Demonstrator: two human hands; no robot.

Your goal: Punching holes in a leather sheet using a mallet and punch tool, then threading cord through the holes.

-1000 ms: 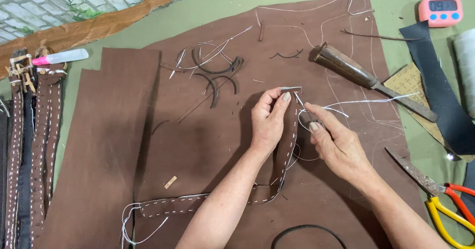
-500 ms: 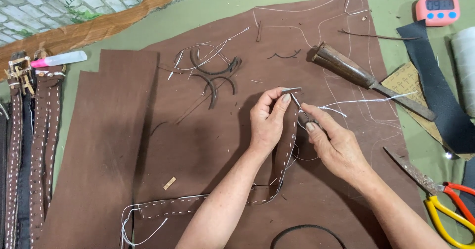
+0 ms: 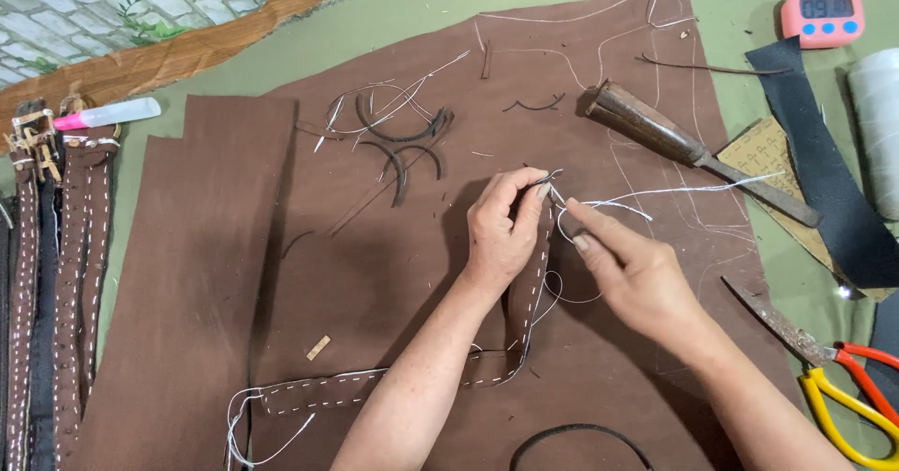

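Hands point(image 3: 506, 232) slightly higher now over brown leather sheet point(image 3: 393, 274), green table point(image 3: 768, 274).

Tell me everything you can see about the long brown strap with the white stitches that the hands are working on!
The brown strap looks like leather, narrow and long, with white dashed stitching along its edges. It lies flat on the big brown sheet, bent like an L: one arm runs left toward loose white thread tails, the other runs up to the hands. The left hand pinches its top end; the right hand pulls white thread beside it.
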